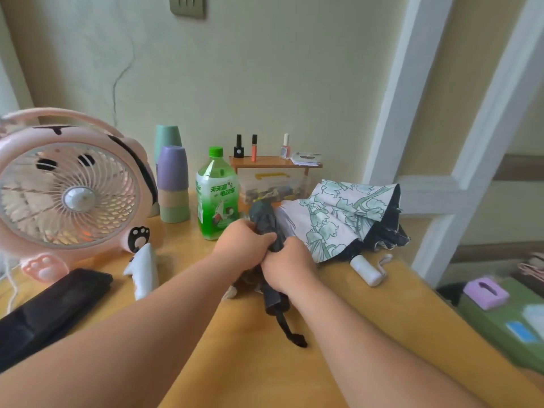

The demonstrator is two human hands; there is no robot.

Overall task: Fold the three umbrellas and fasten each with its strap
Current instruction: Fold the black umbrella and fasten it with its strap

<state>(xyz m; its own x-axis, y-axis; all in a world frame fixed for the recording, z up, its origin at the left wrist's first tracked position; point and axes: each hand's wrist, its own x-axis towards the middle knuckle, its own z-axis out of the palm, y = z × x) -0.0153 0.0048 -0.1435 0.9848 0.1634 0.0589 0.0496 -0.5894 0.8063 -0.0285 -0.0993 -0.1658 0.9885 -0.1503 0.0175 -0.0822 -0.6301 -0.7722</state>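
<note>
While both forearms reach in from the near edge, a black strap (295, 337) lies closest, trailing below the R fingers onto the yellow table (368, 334). It hangs off the bottom end of the dark grey umbrella (265, 222).

R hand (290, 266) grips that umbrella's lower part, fingers curled tight round the bunched fabric, w/ the bottom end poking out under the palm. L hand (244, 245) sits just beyond & left of it, touching it, fingers curled over the umbrella's mid section. The umbrella's top sticks out past the L fingertips, tilted away toward the wall.

Well left of the L fingers & nearer the viewer lies a black umbrella (50, 307), collapsed flat on the table. Between it & the L fingers is a white soft toy (142, 272); can't tell what it is.

Just right of the R fingers is the floral umbrella (338, 219), canopy loose & only partly collapsed, its white handle (366, 270) pointing near-right w/ a loop strap.

Just beyond the L fingers stands a green bottle (216, 198). Further left are stacked cups (173, 184) & a pink fan (70, 187). Beyond both sets of fingertips, by the wall, is a clear box (273, 187) under a small wooden shelf (273, 163) w/ nail polish bottles (239, 147) on top.
</note>
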